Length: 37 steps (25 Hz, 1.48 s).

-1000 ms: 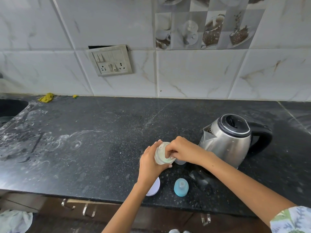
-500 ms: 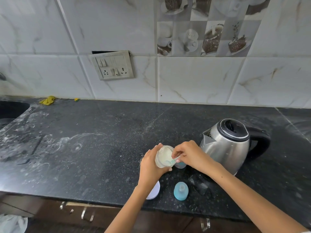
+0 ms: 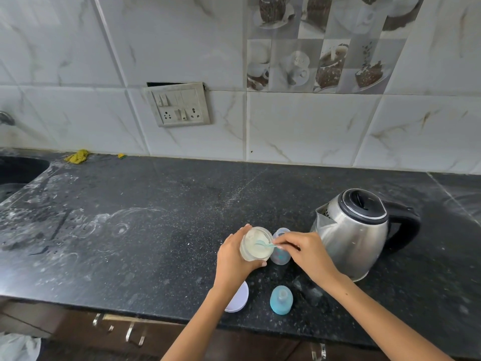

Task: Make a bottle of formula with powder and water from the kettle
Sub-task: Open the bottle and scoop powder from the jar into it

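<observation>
My left hand (image 3: 233,259) grips a clear jar of pale formula powder (image 3: 253,244), tilted toward me above the black counter. My right hand (image 3: 307,252) pinches the handle of a small teal scoop (image 3: 264,244) whose bowl sits inside the jar's mouth. Right behind the jar stands the open clear baby bottle (image 3: 280,254), upright on the counter. The steel kettle (image 3: 351,230) with a black lid and handle stands just to the right, spout facing the bottle. Near the front edge are the bottle's blue teat cap (image 3: 281,300) and a white lid (image 3: 238,299).
The black counter (image 3: 143,230) carries white powder smears on its left half. A sink (image 3: 15,173) is at the far left, with a yellow scrap (image 3: 76,156) by the tiled wall. A switch plate (image 3: 179,105) hangs on the wall. Drawer handles (image 3: 130,332) show below the edge.
My right hand has drawn back from over the jar's mouth, so the powder and the scoop inside it now show. The camera has tilted up slightly.
</observation>
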Available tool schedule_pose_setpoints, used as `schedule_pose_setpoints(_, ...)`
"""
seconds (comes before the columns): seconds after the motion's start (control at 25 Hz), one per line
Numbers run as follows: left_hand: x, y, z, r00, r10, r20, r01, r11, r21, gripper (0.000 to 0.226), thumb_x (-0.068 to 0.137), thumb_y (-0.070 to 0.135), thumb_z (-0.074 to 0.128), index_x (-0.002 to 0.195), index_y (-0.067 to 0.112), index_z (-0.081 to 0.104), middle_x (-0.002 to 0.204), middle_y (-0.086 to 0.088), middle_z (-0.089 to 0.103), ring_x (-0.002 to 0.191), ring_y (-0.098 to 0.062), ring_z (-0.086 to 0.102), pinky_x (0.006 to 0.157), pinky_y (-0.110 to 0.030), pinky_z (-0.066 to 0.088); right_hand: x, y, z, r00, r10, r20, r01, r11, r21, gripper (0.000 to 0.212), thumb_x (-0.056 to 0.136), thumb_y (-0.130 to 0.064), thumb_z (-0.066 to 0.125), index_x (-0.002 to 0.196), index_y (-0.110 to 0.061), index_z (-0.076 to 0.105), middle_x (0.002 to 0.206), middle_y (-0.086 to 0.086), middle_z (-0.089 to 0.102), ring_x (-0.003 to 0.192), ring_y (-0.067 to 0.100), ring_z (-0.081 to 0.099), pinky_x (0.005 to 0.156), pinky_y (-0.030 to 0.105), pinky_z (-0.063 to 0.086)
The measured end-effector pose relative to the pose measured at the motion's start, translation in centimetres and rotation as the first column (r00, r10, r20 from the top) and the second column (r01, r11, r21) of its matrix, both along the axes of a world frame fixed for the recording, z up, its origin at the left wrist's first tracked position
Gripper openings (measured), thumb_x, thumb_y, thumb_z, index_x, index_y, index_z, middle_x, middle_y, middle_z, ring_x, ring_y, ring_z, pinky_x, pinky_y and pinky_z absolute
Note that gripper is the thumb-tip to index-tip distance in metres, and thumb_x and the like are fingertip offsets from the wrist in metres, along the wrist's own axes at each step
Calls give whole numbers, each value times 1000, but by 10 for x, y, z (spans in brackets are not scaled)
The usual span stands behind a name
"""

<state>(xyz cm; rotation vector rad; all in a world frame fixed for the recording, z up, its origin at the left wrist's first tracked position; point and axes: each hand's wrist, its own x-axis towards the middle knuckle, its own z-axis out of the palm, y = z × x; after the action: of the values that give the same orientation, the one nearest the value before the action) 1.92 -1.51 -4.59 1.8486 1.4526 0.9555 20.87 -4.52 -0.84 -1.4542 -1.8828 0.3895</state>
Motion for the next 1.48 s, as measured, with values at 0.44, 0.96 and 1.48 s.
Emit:
schedule_pose_setpoints(0.44,-6,13,8,998,13,61,-7,995,-100,82,48,27,92,121,27,56,113,14,65,108,-10,59,94,-29,47,-13,7,6,642,-410,-647,85,878,-471,15,77,2,77,90,-6,75,79,-1,78,78,9,73,65,16,57)
schedule_pose_setpoints(0.96,-9,-7,22,997,74,3,-73,984,160,70,72,19,81,132,15,45,134,3,45,125,-15,38,100,-16,29,-23,-14,13,286,-561,-777,127,826,-550,19,80,3,74,99,-3,73,93,10,78,93,17,73,82,25,58)
schedule_pose_setpoints(1.48,93,-11,-4,987,-18,159,49,979,-196,75,84,8,68,146,9,27,146,-4,41,134,-19,38,112,-34,32,6,-60,12,152,-552,-820,375,800,-469,15,81,6,72,94,-2,73,87,9,77,78,10,74,67,16,58)
